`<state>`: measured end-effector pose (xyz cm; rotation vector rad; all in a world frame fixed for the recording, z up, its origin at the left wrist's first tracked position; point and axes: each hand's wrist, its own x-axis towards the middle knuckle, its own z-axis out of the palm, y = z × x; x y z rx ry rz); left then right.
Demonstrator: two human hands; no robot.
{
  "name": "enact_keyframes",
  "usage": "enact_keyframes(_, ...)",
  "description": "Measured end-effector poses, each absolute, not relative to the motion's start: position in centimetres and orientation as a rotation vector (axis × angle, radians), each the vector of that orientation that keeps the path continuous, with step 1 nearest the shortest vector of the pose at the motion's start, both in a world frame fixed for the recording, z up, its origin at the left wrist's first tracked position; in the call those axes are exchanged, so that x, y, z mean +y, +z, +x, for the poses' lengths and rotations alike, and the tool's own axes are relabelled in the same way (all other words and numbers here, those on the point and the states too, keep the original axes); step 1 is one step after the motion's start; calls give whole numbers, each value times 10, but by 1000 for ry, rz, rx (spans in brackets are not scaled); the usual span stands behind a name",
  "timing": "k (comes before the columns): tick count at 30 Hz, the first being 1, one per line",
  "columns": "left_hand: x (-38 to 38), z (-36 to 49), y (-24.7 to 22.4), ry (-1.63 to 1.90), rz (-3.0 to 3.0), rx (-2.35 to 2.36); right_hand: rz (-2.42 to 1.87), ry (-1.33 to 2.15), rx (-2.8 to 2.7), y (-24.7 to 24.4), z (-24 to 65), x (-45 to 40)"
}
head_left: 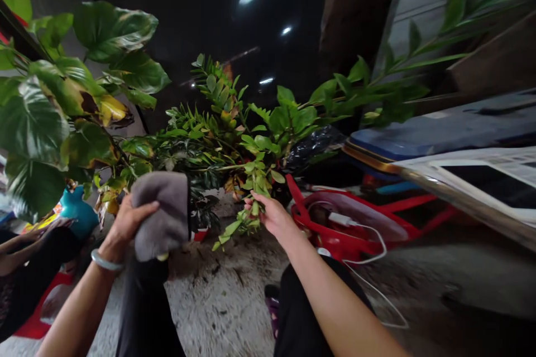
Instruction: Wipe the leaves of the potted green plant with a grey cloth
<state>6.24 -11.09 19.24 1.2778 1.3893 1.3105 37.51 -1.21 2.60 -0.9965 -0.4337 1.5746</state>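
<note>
A folded grey cloth [161,217] with a dark edge is gripped in my left hand [129,217], thumb laid across its front. Part of the left fingers is hidden behind the cloth. My right hand [270,215] is closed around a green leafy stem [254,201], whose leaves stick out above and below the fingers. The stem's upper part meets a bushy green plant [288,117]; I cannot tell whether it is joined to it. Large leaves of another plant [87,89] hang above and left of the cloth.
A red plastic stool [301,206] with a white charger and cable [383,251] lies right of my right hand. Farther right is a table edge [460,195]. At left sit another person's arm [20,254] and a teal pot [77,212]. The grey floor [213,312] carries debris.
</note>
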Motion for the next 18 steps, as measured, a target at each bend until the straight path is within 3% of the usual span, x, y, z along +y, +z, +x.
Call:
enact_keyframes(3, -77, 62, 210, 1626, 1266, 1401, -1039, 1583, -465, 30, 366, -14)
enact_keyframes(5, -57, 68, 194, 1674, 1241, 1455, -1043, 1602, -512, 33, 362, -16)
enact_keyframes(11, -73, 95, 115, 1158, 1312, 1510, -1201, 1756, -798, 24, 372, -36)
enact_keyframes(14, -93, 109, 123, 1094, 1351, 1381, -1226, 1841, -1146, 29, 383, -54)
enact_keyframes(18, -104, 137, 153, 1341, 1403, 1303, -788, 1664, -1062, 65, 380, -85)
